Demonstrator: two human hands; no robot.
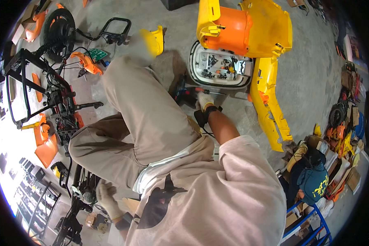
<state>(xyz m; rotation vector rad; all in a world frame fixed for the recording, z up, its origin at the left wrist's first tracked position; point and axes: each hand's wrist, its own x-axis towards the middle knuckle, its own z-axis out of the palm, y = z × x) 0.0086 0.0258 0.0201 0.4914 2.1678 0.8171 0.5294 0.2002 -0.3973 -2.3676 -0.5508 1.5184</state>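
Observation:
My right hand, in a pale glove, is closed at a red-and-black tool with a long thin metal shaft, beside a dark power tool on the floor. Just beyond is a white-rimmed tray with small hardware. My left hand, also gloved, is low beside the black metal frame, its fingers loosely apart. My bent legs in beige trousers lie between the hands.
Yellow and orange panels rest beyond the tray, and a long yellow panel lies at right. A black frame with a wheel fills the left. Cluttered parts and a blue metal rack are at far right.

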